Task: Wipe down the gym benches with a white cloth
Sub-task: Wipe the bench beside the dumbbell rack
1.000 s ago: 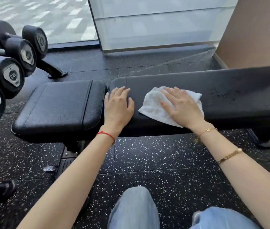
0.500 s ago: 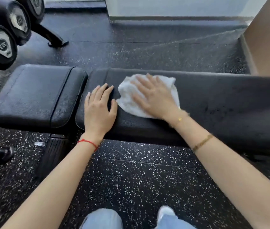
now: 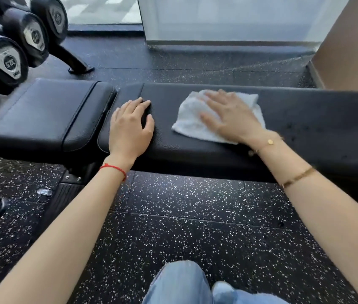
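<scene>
A person's right hand (image 3: 231, 115), fingers spread flat, pressed a crumpled white terry cloth (image 3: 195, 122) onto the long black padded vinyl gym bench (image 3: 305, 128), mid-wipe. The left hand (image 3: 130, 128) rested beside it, fingers loosely together, bracing. Next, the stroke probably needed to carry rightward over the speckled stretch.

White cloth (image 3: 192, 119); black bench (image 3: 305, 119); white-speckled black floor (image 3: 195, 227).
</scene>
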### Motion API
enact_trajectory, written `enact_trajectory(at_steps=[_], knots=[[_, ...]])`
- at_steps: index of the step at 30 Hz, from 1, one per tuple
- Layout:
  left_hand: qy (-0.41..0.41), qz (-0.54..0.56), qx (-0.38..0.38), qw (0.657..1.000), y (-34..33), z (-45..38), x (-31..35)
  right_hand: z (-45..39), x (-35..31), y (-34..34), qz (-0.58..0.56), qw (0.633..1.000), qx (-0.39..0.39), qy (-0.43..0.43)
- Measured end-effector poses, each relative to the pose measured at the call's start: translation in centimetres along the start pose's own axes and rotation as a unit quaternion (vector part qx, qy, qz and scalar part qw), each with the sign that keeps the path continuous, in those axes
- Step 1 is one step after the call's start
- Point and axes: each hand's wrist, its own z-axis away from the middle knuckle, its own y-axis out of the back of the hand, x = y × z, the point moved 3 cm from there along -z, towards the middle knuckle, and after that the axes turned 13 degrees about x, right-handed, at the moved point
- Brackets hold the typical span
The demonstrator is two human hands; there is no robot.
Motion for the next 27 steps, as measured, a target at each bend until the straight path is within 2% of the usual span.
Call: enact_trajectory(at_steps=[3,6,9,14,18,22,27], knots=[[0.001,0.009,0.002,1.000,0.0,0.0,0.0,7.0,-1.1,1.2,-0.010,0.998,0.015,0.065],[0.001,0.008,0.000,1.000,0.0,0.1,0.0,10.9,1.5,2.9,0.017,0.997,0.047,0.066],[0.001,0.009,0.003,1.000,0.0,0.0,0.1,10.4,1.1,3.0,0.045,0.995,0.061,0.068],[0.009,0.024,-0.001,1.000,0.1,0.0,0.0,9.7,-5.6,-1.3,0.146,0.961,0.100,0.211],[0.008,0.026,0.003,1.000,0.0,0.0,-0.2,11.5,-3.4,-1.1,0.161,0.948,0.146,0.233],[0.007,0.014,0.007,1.000,-0.2,0.0,0.0,13.3,-0.1,0.5,0.156,0.946,0.187,0.214],[0.003,0.007,0.002,1.000,-0.3,0.0,0.2,9.6,-6.7,-2.3,0.185,0.932,0.183,0.251]])
